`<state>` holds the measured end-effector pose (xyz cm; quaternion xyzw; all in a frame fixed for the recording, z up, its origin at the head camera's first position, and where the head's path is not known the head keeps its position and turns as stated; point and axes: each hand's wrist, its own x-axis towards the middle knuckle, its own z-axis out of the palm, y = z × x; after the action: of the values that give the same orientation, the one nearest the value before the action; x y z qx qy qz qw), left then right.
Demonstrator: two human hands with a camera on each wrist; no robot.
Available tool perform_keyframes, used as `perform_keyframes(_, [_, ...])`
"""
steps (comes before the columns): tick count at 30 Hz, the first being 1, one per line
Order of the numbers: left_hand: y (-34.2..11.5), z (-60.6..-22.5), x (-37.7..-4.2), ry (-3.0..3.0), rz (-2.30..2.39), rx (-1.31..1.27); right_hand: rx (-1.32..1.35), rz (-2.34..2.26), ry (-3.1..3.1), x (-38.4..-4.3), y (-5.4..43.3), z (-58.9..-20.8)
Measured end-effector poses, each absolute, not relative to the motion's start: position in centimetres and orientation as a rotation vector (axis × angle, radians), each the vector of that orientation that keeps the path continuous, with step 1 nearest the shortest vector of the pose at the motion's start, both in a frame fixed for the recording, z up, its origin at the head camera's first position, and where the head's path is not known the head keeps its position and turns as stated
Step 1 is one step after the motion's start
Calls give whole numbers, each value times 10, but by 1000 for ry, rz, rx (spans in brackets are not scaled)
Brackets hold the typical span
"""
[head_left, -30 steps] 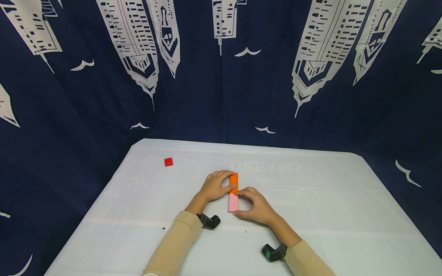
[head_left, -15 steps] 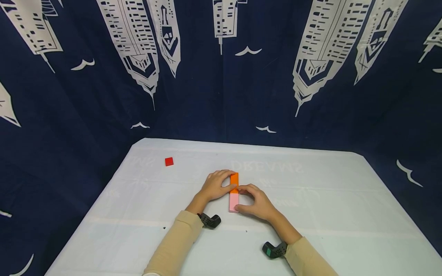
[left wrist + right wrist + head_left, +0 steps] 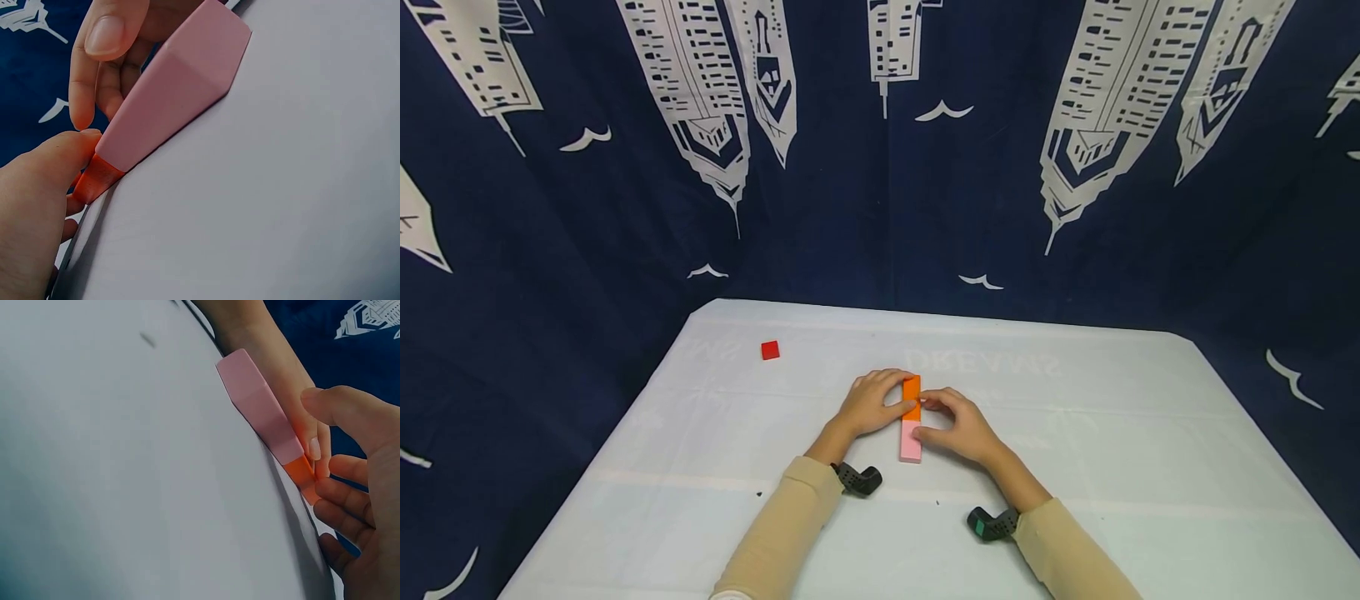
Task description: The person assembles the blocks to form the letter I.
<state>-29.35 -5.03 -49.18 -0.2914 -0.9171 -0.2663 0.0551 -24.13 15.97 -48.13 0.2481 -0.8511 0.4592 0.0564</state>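
Blocks lie end to end in the middle of the white counter (image 3: 1075, 433): an orange block (image 3: 912, 397) on the far side and a pink block (image 3: 910, 442) touching its near end, so they make one long bar.

From the orange block, the left hand (image 3: 868, 404) sits on its left, with curled fingers pinching it at the side, likely to keep it from sliding. The right hand (image 3: 958, 425) sits on its right, and its fingers (image 3: 325, 403) pinch the bar where orange meets pink, thumb on the pink block. That looks like a way to keep the two ends tight together and straight.

A small red block (image 3: 770, 350) lies alone, far off to the left of the orange block, and no hand touches it.
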Motion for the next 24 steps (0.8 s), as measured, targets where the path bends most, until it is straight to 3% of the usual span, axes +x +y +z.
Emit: perform_keyframes(24, [-50,-492,-294,-2783,-811,-879,733,1333,-2587,-249,159,-490])
